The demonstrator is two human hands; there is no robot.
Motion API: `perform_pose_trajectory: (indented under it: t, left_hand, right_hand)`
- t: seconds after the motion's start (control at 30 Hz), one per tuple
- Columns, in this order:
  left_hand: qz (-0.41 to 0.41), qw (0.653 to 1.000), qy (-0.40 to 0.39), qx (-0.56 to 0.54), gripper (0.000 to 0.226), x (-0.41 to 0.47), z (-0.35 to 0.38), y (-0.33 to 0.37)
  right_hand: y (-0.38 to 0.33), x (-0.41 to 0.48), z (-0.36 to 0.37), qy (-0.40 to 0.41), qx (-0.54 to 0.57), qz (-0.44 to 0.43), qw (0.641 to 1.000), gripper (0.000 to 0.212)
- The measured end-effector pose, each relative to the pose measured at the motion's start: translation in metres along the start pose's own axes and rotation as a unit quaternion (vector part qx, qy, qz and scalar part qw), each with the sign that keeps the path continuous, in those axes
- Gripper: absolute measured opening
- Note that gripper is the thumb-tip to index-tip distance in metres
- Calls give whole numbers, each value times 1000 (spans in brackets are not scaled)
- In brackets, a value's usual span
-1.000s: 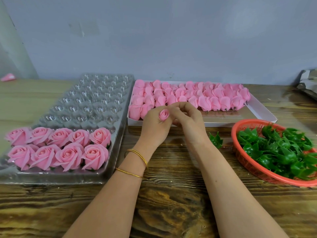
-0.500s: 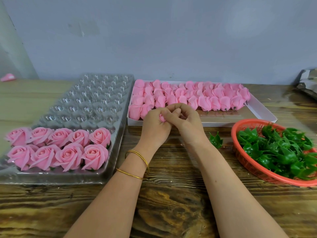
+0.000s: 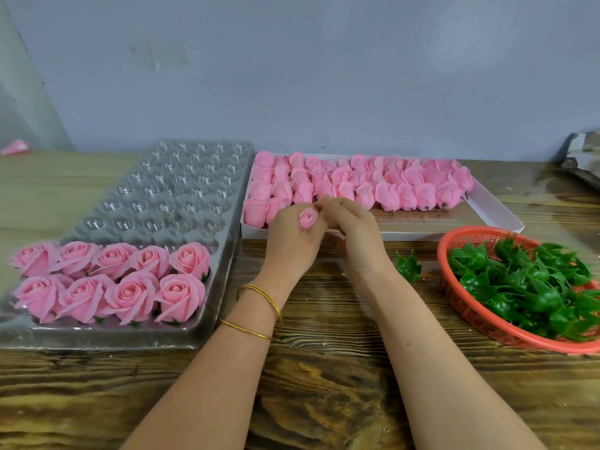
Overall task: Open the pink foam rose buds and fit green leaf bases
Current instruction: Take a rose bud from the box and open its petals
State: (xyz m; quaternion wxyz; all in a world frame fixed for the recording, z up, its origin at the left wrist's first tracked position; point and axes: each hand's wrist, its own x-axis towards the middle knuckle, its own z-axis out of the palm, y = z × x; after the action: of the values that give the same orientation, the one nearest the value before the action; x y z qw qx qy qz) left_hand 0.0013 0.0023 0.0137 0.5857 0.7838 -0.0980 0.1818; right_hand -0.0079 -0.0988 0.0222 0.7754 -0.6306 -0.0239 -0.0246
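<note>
here, rose bud (image 3: 307, 219) between both hands (image 3: 292, 237) (image 3: 354, 230)

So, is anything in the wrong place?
Yes: one green leaf base lies alone on the table, just left of the red basket that holds the other leaf bases. A pink piece also sits apart at the far left.

Half second ago my fingers closed over bud (image 3: 307, 219), only sliver of pink showing. Now bud back in sight, rolled centre facing me, held in my left hand (image 3: 292, 243). My right hand (image 3: 357, 230) shifted: fingertips (image 3: 325, 203) off bud's top, now pinching at its upper right edge.
</note>
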Motion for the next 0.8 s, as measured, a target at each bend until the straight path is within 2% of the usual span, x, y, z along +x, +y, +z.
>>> perform_pose_trajectory:
  t: [0.13, 0.2, 0.3, 0.4, 0.5, 0.63, 0.8]
  left_hand:
    - [5, 998, 55, -44, 46, 1, 0, 3]
    - [-17, 994, 67, -87, 40, 1, 0, 6]
    - [-73, 982, 46, -167, 27, 2, 1, 5]
    - [-104, 970, 31, -216, 31, 3, 2, 3]
    - [-124, 959, 26, -253, 31, 3, 1, 4]
    - [-125, 959, 20, -253, 33, 3, 1, 3]
    - [-123, 963, 4, -241, 24, 4, -1, 2]
  right_hand:
    - [-3, 1, -2, 4, -4, 13, 1000, 14]
    - [-3, -1, -2, -11, -57, -10, 998, 25]
    - [1, -4, 0, -57, -117, -44, 991, 32]
    - [2, -3, 1, -82, -127, -57, 987, 40]
    - [3, -4, 2, -80, -128, -62, 987, 38]
    - [3, -4, 2, -80, -129, -65, 986, 31]
    - [-1, -6, 0, -114, -92, -28, 989, 32]
